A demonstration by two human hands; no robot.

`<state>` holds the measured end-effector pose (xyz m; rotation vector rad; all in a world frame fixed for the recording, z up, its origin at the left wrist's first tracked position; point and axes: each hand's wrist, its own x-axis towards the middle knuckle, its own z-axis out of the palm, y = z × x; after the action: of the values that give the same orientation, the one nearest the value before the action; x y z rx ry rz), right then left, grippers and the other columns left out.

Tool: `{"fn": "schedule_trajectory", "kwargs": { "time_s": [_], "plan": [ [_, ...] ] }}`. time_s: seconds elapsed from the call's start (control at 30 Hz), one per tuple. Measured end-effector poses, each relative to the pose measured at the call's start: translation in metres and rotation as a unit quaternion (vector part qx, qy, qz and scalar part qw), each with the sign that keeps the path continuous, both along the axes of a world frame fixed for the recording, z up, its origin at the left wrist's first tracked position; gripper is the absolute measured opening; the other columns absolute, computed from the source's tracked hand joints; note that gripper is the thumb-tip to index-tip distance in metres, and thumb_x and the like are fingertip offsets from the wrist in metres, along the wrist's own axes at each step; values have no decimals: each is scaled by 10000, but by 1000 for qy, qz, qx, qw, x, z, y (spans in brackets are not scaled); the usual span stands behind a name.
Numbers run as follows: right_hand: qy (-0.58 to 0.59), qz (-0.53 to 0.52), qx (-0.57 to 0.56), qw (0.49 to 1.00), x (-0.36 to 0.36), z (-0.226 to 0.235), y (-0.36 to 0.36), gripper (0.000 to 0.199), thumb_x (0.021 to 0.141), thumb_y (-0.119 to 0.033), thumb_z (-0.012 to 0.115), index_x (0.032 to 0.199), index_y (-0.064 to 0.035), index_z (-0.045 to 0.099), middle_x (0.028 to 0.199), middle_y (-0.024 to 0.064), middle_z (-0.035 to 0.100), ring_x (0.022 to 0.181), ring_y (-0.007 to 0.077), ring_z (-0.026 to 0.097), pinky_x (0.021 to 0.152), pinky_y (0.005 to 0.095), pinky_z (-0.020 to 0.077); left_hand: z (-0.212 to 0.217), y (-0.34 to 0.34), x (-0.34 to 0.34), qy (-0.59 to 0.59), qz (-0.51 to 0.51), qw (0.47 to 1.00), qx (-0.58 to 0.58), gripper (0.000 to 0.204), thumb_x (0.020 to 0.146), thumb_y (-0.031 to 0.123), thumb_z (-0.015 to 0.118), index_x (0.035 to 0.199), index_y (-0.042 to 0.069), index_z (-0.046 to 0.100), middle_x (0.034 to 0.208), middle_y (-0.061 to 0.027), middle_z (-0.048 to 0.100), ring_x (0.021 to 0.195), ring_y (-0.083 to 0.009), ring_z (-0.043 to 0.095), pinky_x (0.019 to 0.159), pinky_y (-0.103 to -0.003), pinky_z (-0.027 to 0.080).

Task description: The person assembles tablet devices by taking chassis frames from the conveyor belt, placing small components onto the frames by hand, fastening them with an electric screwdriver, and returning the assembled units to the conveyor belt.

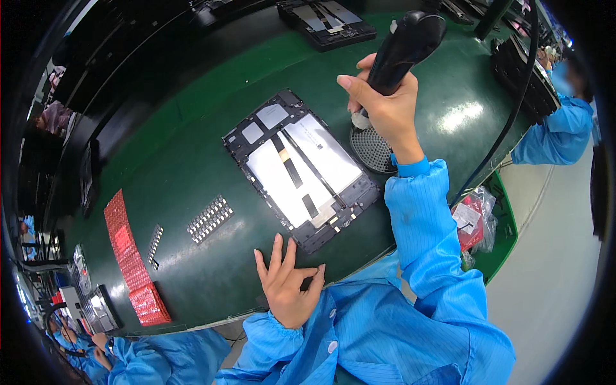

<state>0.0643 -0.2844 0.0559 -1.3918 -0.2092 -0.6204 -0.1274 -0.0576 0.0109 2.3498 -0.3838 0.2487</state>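
Note:
A tablet chassis (307, 168) lies at a slant in front of me, its back cover off, with silver battery cells and dark ribbon cables showing. My left hand (290, 289) is open by its near-left corner, fingers spread; I cannot tell whether the fingertips touch the frame. Up and right of the tablet, my right hand (388, 106) is wrapped round a thick black hand tool (404, 54), held at a tilt. Its exact kind is unclear. Beneath that hand is a round perforated disc (371, 151), partly hidden by the hand and wrist.
Small parts in rows (210, 219), a shorter strip (155, 246) and red bubble wrap (135, 260) lie left. Another opened tablet (327, 22) sits at the back. A black cable (507, 128) hangs right, above a green bin (504, 228) of bags. Co-workers' blue sleeves (170, 356) appear at both sides.

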Motion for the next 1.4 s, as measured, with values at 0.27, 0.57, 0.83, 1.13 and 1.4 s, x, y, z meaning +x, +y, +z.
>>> {"fn": "schedule_trajectory", "kwargs": {
  "time_s": [0.27, 0.57, 0.83, 1.13, 1.4],
  "plan": [
    [1, 2, -14, 1000, -1, 0, -1, 248, 726, -3, 750, 880, 5, 556, 606, 37, 590, 465, 93, 545, 419, 228, 428, 8, 24, 16, -50, 26, 998, -6, 141, 655, 43, 758, 632, 51, 619, 1212, -197, 580, 1225, -375, 475, 1053, -545, 258],
    [-38, -16, 9, 999, -12, 25, 4, 239, 740, 29, 717, 919, 15, 559, 595, 34, 580, 470, 107, 548, 445, 232, 428, 1, 117, 58, -31, 215, 971, 104, 116, 727, 90, 693, 698, 26, 600, 1135, -208, 615, 1136, -361, 542, 1018, -545, 303],
    [-54, 106, 30, 993, -3, 36, 71, 231, 754, 28, 702, 926, 21, 548, 573, 48, 575, 470, 128, 555, 476, 248, 435, 15, 93, 85, -77, 68, 995, -14, 34, 734, 56, 688, 750, 35, 667, 752, -116, 660, 670, -279, 628, 649, -340, 480],
    [13, 161, -19, 987, 12, 12, 119, 249, 736, 10, 734, 891, 38, 541, 580, 49, 590, 466, 110, 555, 461, 229, 422, 3, 82, 112, -34, 82, 982, -169, 82, 786, 41, 660, 846, -16, 663, 775, -124, 653, 668, -237, 637, 581, -295, 493],
    [-6, 149, -31, 988, 10, 19, 124, 248, 742, 22, 723, 911, 33, 543, 578, 47, 588, 471, 107, 555, 453, 228, 423, -6, 80, 111, 57, 95, 942, -317, 78, 831, -21, 609, 898, -43, 643, 835, -100, 656, 663, -143, 635, 600, -234, 497]
  ]
}}
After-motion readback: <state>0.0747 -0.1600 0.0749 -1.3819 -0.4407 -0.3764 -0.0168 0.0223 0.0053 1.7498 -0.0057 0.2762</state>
